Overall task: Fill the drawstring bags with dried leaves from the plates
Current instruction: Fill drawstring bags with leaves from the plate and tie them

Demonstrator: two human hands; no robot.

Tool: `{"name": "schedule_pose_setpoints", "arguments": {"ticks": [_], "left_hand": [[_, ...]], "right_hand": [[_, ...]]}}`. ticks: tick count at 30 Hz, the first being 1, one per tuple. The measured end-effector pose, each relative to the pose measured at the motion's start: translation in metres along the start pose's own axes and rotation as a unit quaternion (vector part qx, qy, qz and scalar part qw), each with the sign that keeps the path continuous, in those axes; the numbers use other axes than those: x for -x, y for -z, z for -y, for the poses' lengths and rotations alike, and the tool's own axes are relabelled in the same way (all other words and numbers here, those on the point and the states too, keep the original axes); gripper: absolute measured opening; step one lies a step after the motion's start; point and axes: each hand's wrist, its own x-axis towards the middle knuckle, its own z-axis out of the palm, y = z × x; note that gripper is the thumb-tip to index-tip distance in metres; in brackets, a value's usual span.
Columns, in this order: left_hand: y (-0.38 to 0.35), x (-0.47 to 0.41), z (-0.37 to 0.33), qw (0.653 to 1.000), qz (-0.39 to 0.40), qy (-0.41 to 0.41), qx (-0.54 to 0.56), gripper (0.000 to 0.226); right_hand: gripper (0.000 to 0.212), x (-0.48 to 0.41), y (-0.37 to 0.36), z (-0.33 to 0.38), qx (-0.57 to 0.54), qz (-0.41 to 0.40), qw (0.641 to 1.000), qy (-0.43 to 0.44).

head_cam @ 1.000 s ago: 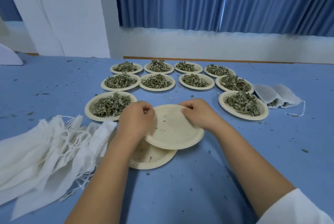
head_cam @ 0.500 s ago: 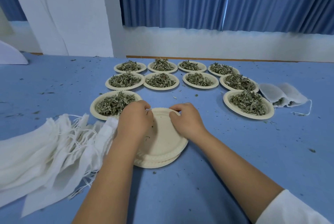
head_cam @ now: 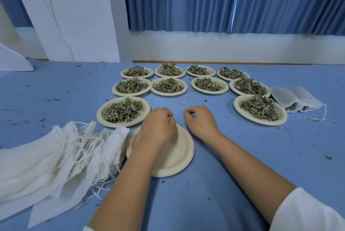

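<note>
Resting over the far part of an empty plate (head_cam: 177,156), the left hand (head_cam: 157,128) has its fingers curled down past the plate's far rim; the back of the hand hides whether they grip that rim or only lie there, so I cannot tell. The right hand (head_cam: 201,122) sits on the blue table (head_cam: 280,146) just beside the plate's far right rim, apart from the left hand, its fingers loosely curled and holding nothing that can be seen. The empty plate lies near the middle of the table toward the near edge, with a second rim showing under it at its near side. A heap of flat white drawstring bags (head_cam: 56,156) spreads toward the near left corner, its closest bag touching the plate's left rim. Ten plates heaped with dried leaves (head_cam: 124,111) stand toward the far edge, in two rows of four, with one nearer plate on the left (head_cam: 119,124) and one on the right (head_cam: 261,123). Two filled bags (head_cam: 296,100) lie just beside that right plate, toward the right edge. Leaf crumbs are scattered over the table.
</note>
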Motion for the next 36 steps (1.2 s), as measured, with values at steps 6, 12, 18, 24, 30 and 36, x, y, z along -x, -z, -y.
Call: {"name": "schedule_pose_setpoints", "arguments": {"ticks": [6,12,18,24,30,36], "left_hand": [[-0.013,-0.016,-0.026,0.999,0.002,-0.008,0.050,0.021],[-0.028,-0.021,-0.031,0.997,-0.001,-0.005,0.078,0.022],[-0.023,-0.029,-0.028,0.996,-0.024,-0.002,0.089,0.021],[-0.022,-0.030,-0.022,0.994,-0.026,0.012,0.105,0.022],[-0.021,-0.028,-0.024,0.994,-0.022,0.013,0.105,0.023],[-0.021,-0.022,-0.029,0.997,-0.009,0.005,0.075,0.019]], "right_hand": [[0.036,-0.059,0.021,-0.031,0.112,-0.030,0.991,-0.063],[0.028,-0.093,0.028,-0.053,0.214,0.012,0.973,-0.086],[0.042,-0.105,0.031,-0.063,0.260,0.068,0.961,-0.061],[0.036,-0.098,0.034,-0.067,0.252,0.045,0.967,-0.009],[0.016,-0.056,0.046,-0.064,0.207,0.023,0.976,0.060],[0.007,-0.006,0.061,-0.052,0.144,-0.018,0.982,0.117]]}}
